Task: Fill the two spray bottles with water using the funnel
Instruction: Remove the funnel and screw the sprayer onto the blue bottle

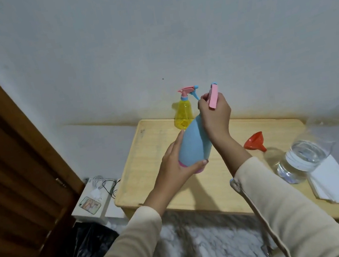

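My left hand (176, 164) was clamped around the bottom of the blue spray bottle (192, 147), thumb across its pink base, holding it tilted just above the surface (150, 187). My right hand (215, 115) was closed over the neck of the same bottle, fingers wrapped around the collar under the pink spray head (213, 96). I judged I was unscrewing that head, so the bottle was not yet open and nothing had been poured into it.

To the right, near the surface's edge, the big clear water bottle (309, 151) stood only partly full, with a stack of white paper (337, 183) next to it. The orange funnel (254, 142) lay on its side between my right arm and the water bottle, unused. Farther back, near the wall, the yellow spray bottle (184, 114) stood upright with its spray head still on. So both fillings looked to be ahead of me, and the task was at its very start.

My right hand hid the blue bottle's neck, so I could not tell how far the head had loosened. The blue bottle was opaque, and I could not make out whether the yellow one held any water
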The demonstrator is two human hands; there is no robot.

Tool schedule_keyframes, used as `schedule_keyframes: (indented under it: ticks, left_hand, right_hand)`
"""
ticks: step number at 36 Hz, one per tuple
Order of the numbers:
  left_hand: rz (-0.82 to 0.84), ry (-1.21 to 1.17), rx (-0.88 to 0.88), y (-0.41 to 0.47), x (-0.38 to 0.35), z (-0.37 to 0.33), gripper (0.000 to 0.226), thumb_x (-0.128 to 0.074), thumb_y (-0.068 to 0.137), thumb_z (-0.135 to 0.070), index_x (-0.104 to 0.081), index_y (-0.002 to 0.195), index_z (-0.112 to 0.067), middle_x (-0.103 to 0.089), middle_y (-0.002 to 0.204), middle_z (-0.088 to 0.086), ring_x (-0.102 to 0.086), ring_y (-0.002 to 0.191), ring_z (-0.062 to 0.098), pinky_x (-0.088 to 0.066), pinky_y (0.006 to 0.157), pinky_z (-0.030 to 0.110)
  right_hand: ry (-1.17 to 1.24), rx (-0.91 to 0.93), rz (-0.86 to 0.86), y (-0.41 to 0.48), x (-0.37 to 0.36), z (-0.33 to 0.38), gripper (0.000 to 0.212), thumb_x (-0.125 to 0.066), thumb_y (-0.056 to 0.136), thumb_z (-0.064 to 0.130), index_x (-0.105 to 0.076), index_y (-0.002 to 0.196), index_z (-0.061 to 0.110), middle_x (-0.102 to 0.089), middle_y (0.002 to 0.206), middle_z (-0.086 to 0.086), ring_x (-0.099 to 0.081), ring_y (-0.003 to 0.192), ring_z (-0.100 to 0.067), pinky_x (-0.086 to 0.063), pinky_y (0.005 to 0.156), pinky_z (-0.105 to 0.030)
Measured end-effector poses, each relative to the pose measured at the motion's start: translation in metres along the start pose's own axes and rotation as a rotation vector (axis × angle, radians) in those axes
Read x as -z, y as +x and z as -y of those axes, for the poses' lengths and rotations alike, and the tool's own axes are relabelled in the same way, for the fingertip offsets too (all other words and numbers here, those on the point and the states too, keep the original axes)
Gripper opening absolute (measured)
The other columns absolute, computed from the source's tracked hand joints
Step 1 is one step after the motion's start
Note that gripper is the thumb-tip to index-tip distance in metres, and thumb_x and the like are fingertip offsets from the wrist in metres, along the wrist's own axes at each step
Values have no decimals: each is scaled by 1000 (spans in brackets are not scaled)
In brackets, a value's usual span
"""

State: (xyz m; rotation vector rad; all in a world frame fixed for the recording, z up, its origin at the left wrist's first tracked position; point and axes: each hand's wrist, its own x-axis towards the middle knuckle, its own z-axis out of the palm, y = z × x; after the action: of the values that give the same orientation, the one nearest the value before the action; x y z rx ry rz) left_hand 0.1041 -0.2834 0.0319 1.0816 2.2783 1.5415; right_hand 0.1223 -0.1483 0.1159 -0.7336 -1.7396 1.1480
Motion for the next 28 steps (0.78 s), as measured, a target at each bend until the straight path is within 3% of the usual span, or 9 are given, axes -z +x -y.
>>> schedule_keyframes:
  ticks: [4,8,10,12,16,19,23,26,28]
  left_hand:
    - [65,-7,37,-3,2,3,93,-78,71,-45,-24,146,-38,-37,134,-19,-39,118,-2,-35,94,19]
    - [306,-38,114,-2,19,14,76,-70,80,-46,-29,144,-42,-45,133,-11,-48,118,4,-40,97,22]
    - [399,57,127,1,27,21,60,-60,86,-52,-39,140,-38,-50,132,-8,-49,118,7,-40,98,25]
    - [475,182,179,6,34,27,50,-50,91,-55,-51,134,-30,-53,133,-6,-49,119,11,-38,97,27]
    - [597,447,342,16,41,42,51,-45,92,-56,-62,121,-18,-58,126,0,-52,117,20,-40,96,33]
    - [648,590,457,19,41,60,50,-45,94,-53,-61,113,-10,-58,121,7,-54,112,26,-41,91,34]
    - [718,711,597,14,37,79,43,-46,95,-48,-55,89,-7,-55,96,10,-51,84,26,-36,72,31]
    - [691,740,669,11,33,92,44,-50,94,-43,-61,104,-3,-56,100,8,-56,92,27,-40,77,31]
    - [685,762,692,9,29,97,38,-52,92,-41,-60,97,-5,-57,98,8,-58,95,27,-41,76,30]
  right_hand:
    - [-39,-17,53,2,-1,-8,5,-49,87,10,-51,82,9,-52,75,0,-46,64,-8,-35,53,-6]
    - [-64,-84,127,2,-1,-26,9,-50,85,10,-50,75,9,-52,70,-1,-46,63,-13,-36,54,-20]
    - [-105,-73,192,-3,-3,-36,12,-50,83,9,-47,72,9,-53,71,-6,-46,64,-16,-36,55,-23]
    - [-151,-63,267,-9,-5,-46,13,-50,82,7,-46,70,6,-50,68,-7,-42,60,-14,-33,50,-15]
    - [-212,-112,352,-23,-8,-68,11,-51,81,6,-50,76,-3,-49,69,-6,-40,59,-13,-33,51,-21]
    - [-222,-175,390,-33,-12,-82,12,-50,80,5,-45,70,3,-45,66,-4,-39,58,-14,-31,51,-24]
    - [-224,-245,443,-47,-18,-96,21,-49,78,2,-36,63,8,-39,63,-3,-35,56,-15,-28,50,-25]
    - [-226,-281,510,-58,-24,-104,16,-49,78,1,-39,66,6,-41,63,-4,-35,57,-16,-28,48,-22]
    - [-225,-295,552,-64,-27,-110,17,-49,77,0,-39,66,7,-40,61,-2,-34,55,-15,-29,45,-17]
